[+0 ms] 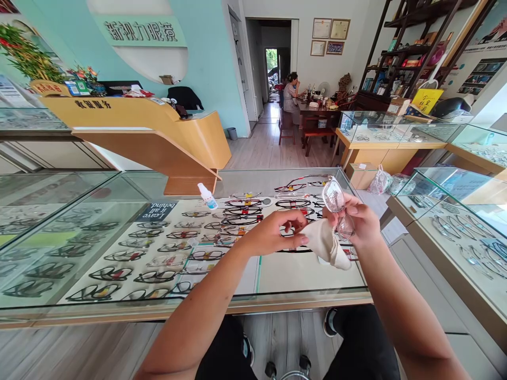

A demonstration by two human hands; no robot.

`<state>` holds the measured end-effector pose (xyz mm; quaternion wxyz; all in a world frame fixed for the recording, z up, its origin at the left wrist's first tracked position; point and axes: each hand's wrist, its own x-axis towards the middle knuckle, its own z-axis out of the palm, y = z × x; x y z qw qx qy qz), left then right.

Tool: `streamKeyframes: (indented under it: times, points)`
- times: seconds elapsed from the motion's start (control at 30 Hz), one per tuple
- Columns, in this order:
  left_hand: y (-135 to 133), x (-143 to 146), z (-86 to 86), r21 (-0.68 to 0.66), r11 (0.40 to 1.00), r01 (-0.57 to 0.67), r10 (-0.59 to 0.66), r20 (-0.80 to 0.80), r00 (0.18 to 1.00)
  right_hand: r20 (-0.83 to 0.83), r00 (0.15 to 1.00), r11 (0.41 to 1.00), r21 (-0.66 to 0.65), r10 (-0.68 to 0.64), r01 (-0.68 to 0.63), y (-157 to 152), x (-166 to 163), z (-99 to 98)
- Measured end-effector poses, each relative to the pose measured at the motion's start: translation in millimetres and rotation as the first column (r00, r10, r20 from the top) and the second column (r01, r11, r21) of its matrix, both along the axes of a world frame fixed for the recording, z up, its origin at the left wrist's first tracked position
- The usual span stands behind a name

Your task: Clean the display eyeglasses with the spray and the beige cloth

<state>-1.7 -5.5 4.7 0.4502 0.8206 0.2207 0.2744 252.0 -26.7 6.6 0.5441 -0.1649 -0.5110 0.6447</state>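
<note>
Above the glass counter (309, 281), the left hand (277, 230) pinches a limp, folded cloth (322, 244) between thumb and fingers; the right hand (363, 221) pinches clear, rounded glasses (333, 195), its fingers partly hiding them.

Quantities: one bare left hand (273, 230); one bare right hand (361, 219); one pair of clear-lensed eyeglasses (335, 196); one off-white fabric cloth (325, 244); one white plastic bottle with blue label (207, 197), toward the far edge of the glass-topped counter (297, 277). Dark-rimmed display eyeglasses (206, 255) inside exceed twenty; exact count indeterminable. Four rectangular framed documents (321, 28).
</note>
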Motion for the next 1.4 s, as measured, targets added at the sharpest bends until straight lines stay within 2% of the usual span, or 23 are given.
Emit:
streamKeyframes:
  times: [0.13, 0.33, 0.57, 0.73, 0.9, 1.03, 1.2, 1.4]
  points:
    - [0.8, 0.1, 0.3, 0.004, 1.000, -0.030, 0.030, 0.012, 0.999, 0.014, 0.999, 0.999, -0.039, -0.033, 0.034, -0.3, 2.7, 2.1]
    - [4.0, -6.7, 2.5, -0.133, 0.980, -0.147, 0.172, 0.197, 0.965, 0.050, 0.993, 0.993, -0.037, -0.111, 0.113, 0.5, 7.2, 6.4]
    - [2.3, -8.5, 6.5, -0.165, 0.957, -0.238, 0.275, 0.269, 0.923, 0.001, 0.999, 0.999, 0.011, -0.043, 0.043, 3.1, 12.1, 3.0]
    - [3.5, -5.5, 3.9, -0.265, 0.931, -0.250, 0.329, 0.316, 0.890, 0.024, 0.999, 0.999, 0.013, -0.044, 0.044, 1.6, 12.7, 4.3]
    - [10.9, -2.6, -3.1, -0.495, 0.838, -0.230, 0.403, 0.278, 0.872, 0.068, 0.994, 0.997, 0.024, -0.080, 0.078, 0.8, 12.1, 6.6]
    - [13.2, -2.1, -4.4, -0.671, 0.738, -0.079, 0.400, 0.339, 0.852, 0.054, 0.989, 0.990, 0.020, -0.140, 0.139, 2.9, 10.0, 5.5]
    - [8.9, -3.8, -0.4, -0.757, 0.651, 0.056, 0.407, 0.411, 0.816, 0.074, 0.961, 0.960, -0.073, -0.266, 0.272, 7.8, 6.9, 0.5]
    - [6.6, -7.1, 0.7, -0.810, 0.580, 0.089, 0.422, 0.392, 0.818, 0.101, 0.947, 0.929, -0.184, -0.307, 0.320, 11.3, 3.0, -2.9]
